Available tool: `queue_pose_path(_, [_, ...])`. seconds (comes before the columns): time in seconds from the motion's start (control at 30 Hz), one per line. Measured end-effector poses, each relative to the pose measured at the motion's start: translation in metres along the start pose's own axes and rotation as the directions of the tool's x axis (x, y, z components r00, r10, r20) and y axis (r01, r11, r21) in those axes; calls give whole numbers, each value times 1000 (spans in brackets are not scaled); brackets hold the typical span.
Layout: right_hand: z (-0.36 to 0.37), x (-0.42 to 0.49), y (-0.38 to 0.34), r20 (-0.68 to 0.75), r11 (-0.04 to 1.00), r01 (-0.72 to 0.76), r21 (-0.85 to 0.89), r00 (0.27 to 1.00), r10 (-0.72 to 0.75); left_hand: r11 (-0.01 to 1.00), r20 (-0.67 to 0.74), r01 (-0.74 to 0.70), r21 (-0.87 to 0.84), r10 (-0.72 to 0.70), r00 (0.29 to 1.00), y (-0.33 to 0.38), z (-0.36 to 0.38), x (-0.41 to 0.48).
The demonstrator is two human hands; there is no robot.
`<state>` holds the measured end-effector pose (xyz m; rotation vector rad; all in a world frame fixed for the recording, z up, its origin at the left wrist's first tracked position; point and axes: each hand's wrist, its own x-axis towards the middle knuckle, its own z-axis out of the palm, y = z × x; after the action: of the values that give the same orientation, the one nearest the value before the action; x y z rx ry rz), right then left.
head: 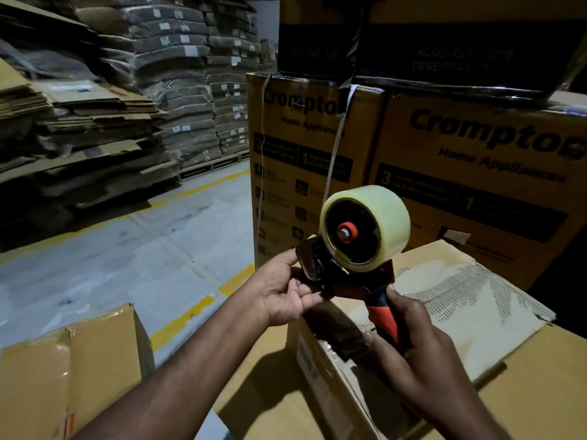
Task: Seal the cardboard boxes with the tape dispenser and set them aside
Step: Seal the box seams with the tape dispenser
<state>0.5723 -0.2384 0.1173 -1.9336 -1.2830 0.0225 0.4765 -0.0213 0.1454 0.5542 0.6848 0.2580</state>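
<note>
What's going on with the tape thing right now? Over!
Right hand grips tape dispenser by the handle. Left hand pinches its front end. Dispenser held up over the cardboard box, no tape laid yet. Nothing seen between them.

Dim warehouse all around you.
Your grey concrete floor [127,249] carries yellow lines [182,320]; flattened cardboard [79,122] and wrapped bundles [190,74] are stacked high on pallets [216,165] to your left.
</note>
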Motion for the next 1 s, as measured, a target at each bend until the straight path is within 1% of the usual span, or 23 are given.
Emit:
queue_pose_path(0.1, [-3, -5, 0, 11, 1000, -3, 10, 1000, 3, 992, -11, -2, 124, 4, 1000, 3, -3, 3])
queue_pose_path(0.17, [-4, -8, -1, 21, 1000, 5, 9, 1000, -5, 966, -15, -6, 257, 10, 1000, 5, -8, 6])
queue_pose_path(0.23, [-5, -12, 0, 21, 1000, 19, -4, 1000, -19, 904, -3, -17, 426, 21, 1000, 9, -12, 7])
queue_pose_path(0.3, [-5, -15, 1, 30, 1000, 16, 5, 999, -16, 815, 5, -25, 579, 27, 1000, 14, -16, 7])
queue_pose_path(0.4, [-3, -19, 1, 42, 1000, 12, 8, 999, -12, 734, 14, -36, 678, 37, 999, 21, -21, 9])
queue_pose_path(0.43, [-2, -20, 0, 45, 1000, 14, 0, 999, -14, 693, 24, -56, 719, 56, 998, 23, -21, 10])
queue_pose_path(0.5, [-1, -24, 1, 62, 1000, 3, -25, 998, -1, 579, 32, -116, 807, 154, 988, 29, -19, 13])
queue_pose_path(0.6, [0, -33, 6, 84, 996, -17, -87, 996, 25, 360, 58, -180, 915, 326, 944, 33, -16, 17])
queue_pose_path(0.7, [1, -42, 11, 109, 993, -57, -99, 992, 68, 108, 129, -183, 977, 383, 915, 24, -19, 25])
queue_pose_path(0.73, [2, -45, 12, 107, 993, -63, -96, 992, 73, 54, 153, -189, 980, 394, 906, 20, -21, 29])
queue_pose_path(0.77, [2, -46, 12, 102, 993, -71, -91, 992, 80, 33, 166, -196, 980, 403, 900, 18, -22, 33])
queue_pose_path(0.8, [2, -47, 12, 98, 993, -81, -87, 991, 90, 41, 165, -198, 979, 403, 900, 17, -23, 35])
queue_pose_path(0.83, [3, -47, 12, 98, 992, -91, -89, 990, 99, 84, 149, -196, 977, 389, 909, 18, -24, 37])
queue_pose_path(0.93, [5, -43, 8, 105, 990, -88, -108, 990, 99, 251, 94, -184, 950, 331, 939, 27, -29, 39])
queue_pose_path(1.0, [8, -40, 7, 111, 990, -84, -116, 989, 97, 317, 74, -180, 931, 319, 945, 30, -35, 41])
